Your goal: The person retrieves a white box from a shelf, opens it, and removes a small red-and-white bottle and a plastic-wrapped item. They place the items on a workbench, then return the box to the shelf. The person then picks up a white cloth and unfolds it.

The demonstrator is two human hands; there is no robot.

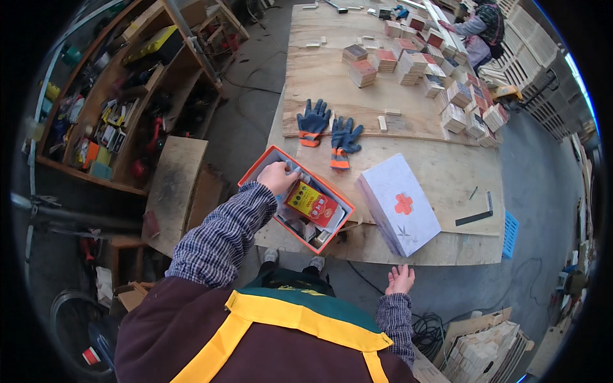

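Observation:
My left hand (278, 178) reaches into an open orange-rimmed box (345, 205) at the table's near edge. Its fingers are bent together at the box's far left corner, and what they hold, if anything, I cannot make out. Inside lies a red and yellow packet (311, 204) on top of plastic bags and small items, partly hidden. To the right rests a white box lid (399, 207) with a red cross on it. Below that lid, just off the table edge, my right hand (400, 279) hangs with its fingers apart, holding nothing.
Two dark gloves with orange cuffs (313, 122) lie beyond the box. A black try square (476, 218) is at right. Stacked wooden blocks (412, 64) cover the far right; another person (482, 32) works behind them. Cluttered shelves (121, 96) stand left, cables (429, 335) on the floor.

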